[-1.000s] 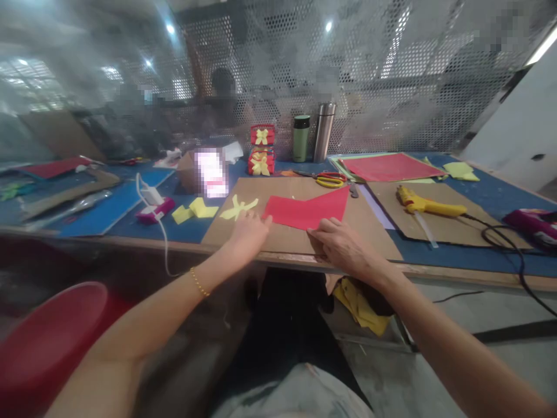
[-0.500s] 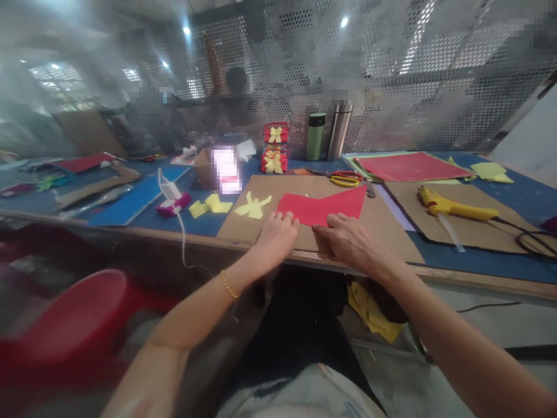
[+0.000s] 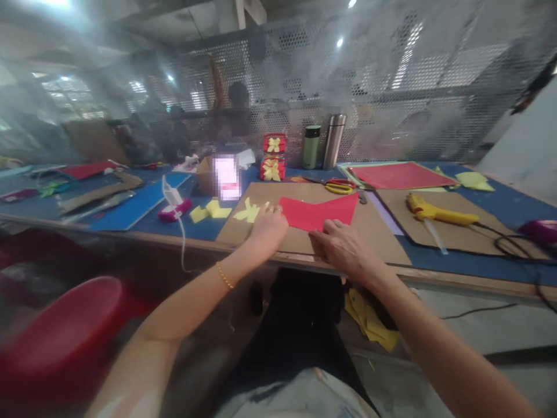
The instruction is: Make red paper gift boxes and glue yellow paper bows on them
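A red sheet [image 3: 319,215], bent so its right side rises, lies over a brown cardboard board [image 3: 369,247] at the table's front edge. My left hand [image 3: 270,229] is closed at the sheet's left edge, its fingertips curled out of sight. Along the near edge, my right hand [image 3: 343,244] pinches the sheet between thumb and bent fingers. Just left of my left hand is a yellow bow-shaped cutout [image 3: 247,211], partly covered by that hand.
Yellow-handled scissors [image 3: 339,187] lie behind the board. Two red boxes with yellow bows [image 3: 272,168] are stacked near a green flask [image 3: 311,148] and a steel flask [image 3: 334,142]. At right, a yellow glue gun [image 3: 439,213] rests on cardboard. A lit phone [image 3: 227,177] stands at left.
My left hand has slid left and up along the red sheet's edge, now covering part of the yellow cutout. My right hand keeps its pinch. The view has tilted slightly upward.
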`<move>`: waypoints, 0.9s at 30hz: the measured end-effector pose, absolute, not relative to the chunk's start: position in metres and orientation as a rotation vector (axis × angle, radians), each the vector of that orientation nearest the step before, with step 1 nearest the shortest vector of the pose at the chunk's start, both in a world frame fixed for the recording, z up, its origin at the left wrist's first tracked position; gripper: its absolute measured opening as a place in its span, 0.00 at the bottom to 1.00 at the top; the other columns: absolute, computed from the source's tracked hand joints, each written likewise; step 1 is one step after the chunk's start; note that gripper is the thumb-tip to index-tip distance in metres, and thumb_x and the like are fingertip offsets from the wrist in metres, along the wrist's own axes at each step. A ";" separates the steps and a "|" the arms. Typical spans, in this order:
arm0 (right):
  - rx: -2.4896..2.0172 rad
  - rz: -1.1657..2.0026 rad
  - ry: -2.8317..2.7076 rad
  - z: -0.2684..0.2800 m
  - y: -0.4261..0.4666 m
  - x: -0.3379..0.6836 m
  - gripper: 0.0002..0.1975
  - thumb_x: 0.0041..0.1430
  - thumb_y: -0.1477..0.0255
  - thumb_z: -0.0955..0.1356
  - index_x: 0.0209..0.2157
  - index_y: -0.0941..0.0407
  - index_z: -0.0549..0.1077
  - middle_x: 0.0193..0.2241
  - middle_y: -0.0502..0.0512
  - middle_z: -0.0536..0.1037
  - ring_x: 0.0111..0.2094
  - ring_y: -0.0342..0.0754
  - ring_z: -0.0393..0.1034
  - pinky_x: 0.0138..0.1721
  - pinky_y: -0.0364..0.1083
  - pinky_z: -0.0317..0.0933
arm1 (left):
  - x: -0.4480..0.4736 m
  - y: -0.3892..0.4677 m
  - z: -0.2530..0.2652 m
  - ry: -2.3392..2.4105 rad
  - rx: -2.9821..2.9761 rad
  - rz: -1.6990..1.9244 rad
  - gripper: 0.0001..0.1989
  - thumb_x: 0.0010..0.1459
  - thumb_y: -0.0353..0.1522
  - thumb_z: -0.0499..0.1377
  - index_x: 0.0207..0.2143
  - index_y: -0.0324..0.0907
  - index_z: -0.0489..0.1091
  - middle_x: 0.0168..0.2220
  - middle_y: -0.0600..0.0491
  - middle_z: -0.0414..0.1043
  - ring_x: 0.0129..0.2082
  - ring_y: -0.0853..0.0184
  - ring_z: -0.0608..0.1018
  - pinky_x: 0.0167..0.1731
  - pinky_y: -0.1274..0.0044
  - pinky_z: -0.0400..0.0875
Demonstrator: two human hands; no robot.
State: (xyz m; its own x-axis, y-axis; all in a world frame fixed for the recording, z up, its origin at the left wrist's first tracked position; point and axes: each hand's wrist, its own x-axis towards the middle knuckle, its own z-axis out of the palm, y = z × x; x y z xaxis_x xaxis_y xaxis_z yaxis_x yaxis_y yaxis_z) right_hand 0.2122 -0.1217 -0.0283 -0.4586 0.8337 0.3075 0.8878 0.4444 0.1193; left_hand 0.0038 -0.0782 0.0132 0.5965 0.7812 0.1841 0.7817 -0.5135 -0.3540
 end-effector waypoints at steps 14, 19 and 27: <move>-1.989 -0.166 -1.947 0.024 -0.075 0.285 0.23 0.67 0.77 0.60 0.56 0.57 0.79 0.44 0.64 0.82 0.44 0.54 0.75 0.44 0.48 0.62 | 0.018 -0.052 -0.012 -1.071 -2.984 0.089 0.31 0.77 0.44 0.41 0.75 0.40 0.51 0.77 0.39 0.45 0.77 0.56 0.49 0.72 0.63 0.47; -2.345 -0.076 -1.729 0.031 -0.009 0.296 0.21 0.70 0.74 0.61 0.55 0.68 0.77 0.51 0.80 0.79 0.52 0.64 0.75 0.48 0.54 0.64 | 0.022 -0.055 -0.006 -1.132 -3.017 0.100 0.33 0.76 0.46 0.40 0.75 0.40 0.50 0.77 0.40 0.43 0.77 0.56 0.47 0.72 0.62 0.46; -2.522 0.022 -1.640 0.017 0.022 0.303 0.21 0.69 0.61 0.70 0.58 0.56 0.72 0.57 0.60 0.75 0.52 0.54 0.74 0.52 0.58 0.72 | 0.019 -0.049 -0.011 -1.073 -3.010 0.004 0.33 0.75 0.45 0.41 0.74 0.38 0.54 0.76 0.39 0.45 0.77 0.53 0.49 0.72 0.60 0.48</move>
